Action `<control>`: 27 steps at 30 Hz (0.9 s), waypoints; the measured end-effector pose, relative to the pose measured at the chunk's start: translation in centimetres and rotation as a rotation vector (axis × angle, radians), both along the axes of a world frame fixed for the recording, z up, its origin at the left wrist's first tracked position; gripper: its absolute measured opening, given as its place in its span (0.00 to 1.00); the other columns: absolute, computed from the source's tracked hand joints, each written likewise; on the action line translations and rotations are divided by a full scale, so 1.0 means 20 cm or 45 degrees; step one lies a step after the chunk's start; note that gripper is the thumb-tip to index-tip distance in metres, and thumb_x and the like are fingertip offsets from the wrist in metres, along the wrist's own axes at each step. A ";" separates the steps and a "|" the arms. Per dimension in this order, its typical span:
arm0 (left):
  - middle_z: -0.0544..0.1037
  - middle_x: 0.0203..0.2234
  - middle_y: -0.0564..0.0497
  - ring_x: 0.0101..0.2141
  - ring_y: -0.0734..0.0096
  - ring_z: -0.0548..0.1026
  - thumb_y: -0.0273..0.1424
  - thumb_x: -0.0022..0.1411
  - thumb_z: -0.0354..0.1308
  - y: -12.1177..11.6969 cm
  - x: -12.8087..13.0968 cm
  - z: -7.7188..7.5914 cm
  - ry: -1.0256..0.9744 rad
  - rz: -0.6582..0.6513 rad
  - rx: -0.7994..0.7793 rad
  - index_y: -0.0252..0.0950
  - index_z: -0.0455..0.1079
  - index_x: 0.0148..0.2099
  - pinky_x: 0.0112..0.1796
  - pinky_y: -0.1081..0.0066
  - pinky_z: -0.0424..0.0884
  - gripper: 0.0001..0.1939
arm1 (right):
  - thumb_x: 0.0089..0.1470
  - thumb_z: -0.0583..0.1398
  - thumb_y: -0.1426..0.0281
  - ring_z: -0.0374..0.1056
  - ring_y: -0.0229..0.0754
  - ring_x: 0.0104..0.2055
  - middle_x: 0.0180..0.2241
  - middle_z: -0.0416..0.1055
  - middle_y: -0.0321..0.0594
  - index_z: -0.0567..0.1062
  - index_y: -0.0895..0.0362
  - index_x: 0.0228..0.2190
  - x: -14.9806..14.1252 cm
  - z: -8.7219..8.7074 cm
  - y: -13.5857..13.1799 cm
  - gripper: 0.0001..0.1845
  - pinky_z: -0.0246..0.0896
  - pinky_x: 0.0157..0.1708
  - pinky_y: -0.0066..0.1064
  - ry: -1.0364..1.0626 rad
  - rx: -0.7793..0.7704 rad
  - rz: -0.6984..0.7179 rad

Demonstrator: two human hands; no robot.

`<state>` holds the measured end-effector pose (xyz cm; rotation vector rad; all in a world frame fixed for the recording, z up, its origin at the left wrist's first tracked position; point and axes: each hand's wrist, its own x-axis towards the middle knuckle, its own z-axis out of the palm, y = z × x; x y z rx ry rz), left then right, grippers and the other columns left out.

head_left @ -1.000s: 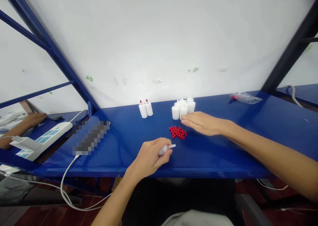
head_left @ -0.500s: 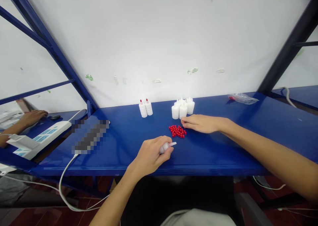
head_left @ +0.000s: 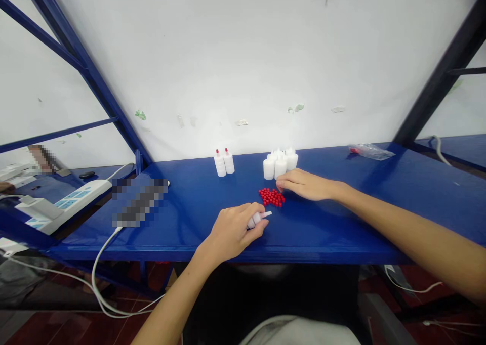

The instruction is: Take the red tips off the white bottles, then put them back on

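My left hand (head_left: pixel 235 232) is wrapped round a small white squeeze bottle (head_left: pixel 255 220), held tilted with its bare pointed nozzle towards the right. Just beyond lies a pile of small red caps (head_left: pixel 271 197) on the blue table. My right hand (head_left: pixel 307 184) rests low at the pile's right edge, its fingers bent down and close together. What its fingertips hold, if anything, is hidden. Behind it stand several white bottles (head_left: pixel 280 165) with uncapped nozzles. Farther left, two white bottles (head_left: pixel 224 163) stand side by side with red caps on.
The blue table (head_left: pixel 182 203) backs onto a white wall. A clear plastic bag (head_left: pixel 371 151) with something red inside lies at the back right. On the left are a blurred-out dark device (head_left: pixel 140 206) with a white cable and a power strip (head_left: pixel 72 203). Blue frame posts flank the table.
The left hand has turned the bottle slightly, its nozzle a little higher. The right hand stays beside the red caps. The view has shifted slightly, and the other person's hand at far left has drawn back.
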<state>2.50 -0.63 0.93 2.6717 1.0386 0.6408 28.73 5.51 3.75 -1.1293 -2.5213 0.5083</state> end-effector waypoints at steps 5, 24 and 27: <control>0.78 0.40 0.54 0.38 0.69 0.76 0.41 0.71 0.48 0.00 0.00 0.00 -0.051 0.017 -0.021 0.42 0.66 0.51 0.37 0.71 0.64 0.13 | 0.63 0.54 0.56 0.58 0.36 0.26 0.21 0.65 0.33 0.72 0.58 0.30 -0.12 0.01 -0.13 0.19 0.52 0.33 0.31 0.160 0.150 0.109; 0.70 0.23 0.55 0.24 0.72 0.67 0.39 0.73 0.41 0.00 0.01 0.00 -0.031 0.192 0.006 0.38 0.62 0.35 0.27 0.72 0.56 0.16 | 0.62 0.46 0.62 0.65 0.44 0.27 0.24 0.70 0.47 0.72 0.57 0.24 0.14 0.04 0.08 0.22 0.47 0.27 0.33 -0.309 0.524 -0.949; 0.71 0.24 0.56 0.24 0.72 0.67 0.37 0.73 0.41 0.00 0.01 -0.01 -0.023 0.166 0.020 0.38 0.62 0.36 0.28 0.73 0.56 0.14 | 0.61 0.48 0.61 0.70 0.50 0.33 0.32 0.74 0.54 0.75 0.59 0.27 0.17 0.00 0.13 0.23 0.52 0.29 0.34 -0.477 0.262 -0.999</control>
